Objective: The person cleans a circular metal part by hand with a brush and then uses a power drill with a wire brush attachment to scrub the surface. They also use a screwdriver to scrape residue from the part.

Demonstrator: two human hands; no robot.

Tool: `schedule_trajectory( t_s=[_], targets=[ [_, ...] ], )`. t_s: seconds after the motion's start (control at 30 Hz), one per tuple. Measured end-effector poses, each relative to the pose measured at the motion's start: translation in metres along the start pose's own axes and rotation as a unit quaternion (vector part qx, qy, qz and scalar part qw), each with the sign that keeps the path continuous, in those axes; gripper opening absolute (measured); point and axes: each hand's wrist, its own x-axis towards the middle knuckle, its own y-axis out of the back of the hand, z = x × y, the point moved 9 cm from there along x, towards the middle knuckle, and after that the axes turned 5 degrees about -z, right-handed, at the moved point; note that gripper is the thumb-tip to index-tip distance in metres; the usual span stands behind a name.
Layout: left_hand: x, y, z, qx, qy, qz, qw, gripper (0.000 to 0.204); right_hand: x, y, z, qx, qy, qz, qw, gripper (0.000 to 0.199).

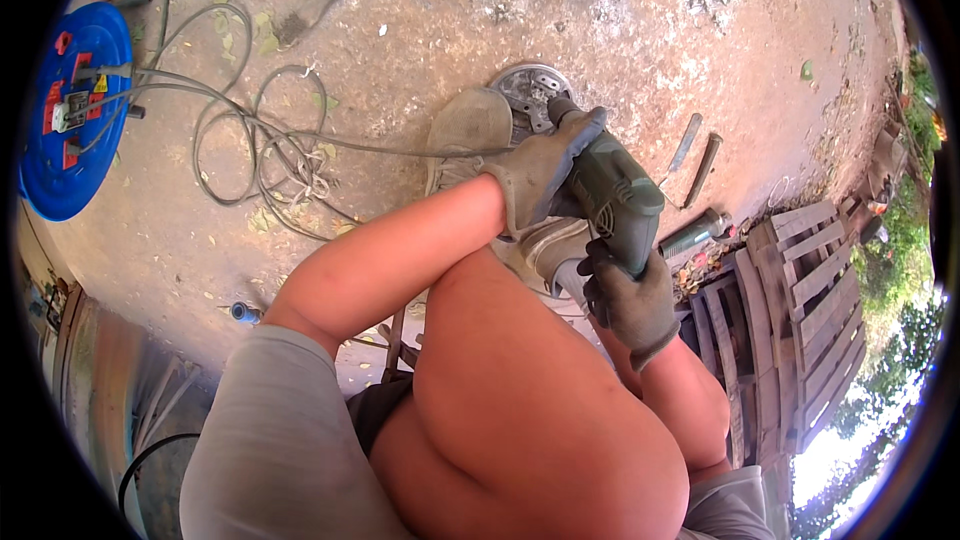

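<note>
- Head view: a dark green power drill is held right of the frame's centre.
- Its front end is gripped by the gloved left hand, the fingers curled around it.
- Its handle is grasped by the gloved right hand, the fingers wrapped closed.
- At upper centre, a round metal part is seen beside a shoe, at the drill's tip; whether contact is made cannot be told.
- At far left, a blue cable reel is shown.

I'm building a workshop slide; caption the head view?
Gloved left grip and right grip hold a green drill at a round metal part beside a shoe.
</note>
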Motion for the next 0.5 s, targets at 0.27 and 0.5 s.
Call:
schedule_trajectory(
  t_s=[0.27, 0.5],
  targets=[
    [-0.007, -0.003, -0.003, 0.019, 0.034, 0.024, 0.999, 0.053, -0.001, -0.010, 0.007, 0.105, -0.035, -0.069, 0.991, 0.029],
    [0.000, 0.001, -0.003, 0.034, -0.006, 0.026, 0.999, 0.053, 0.000, -0.016, 0.000, 0.164, -0.045, -0.081, 0.982, 0.031]
  ],
)
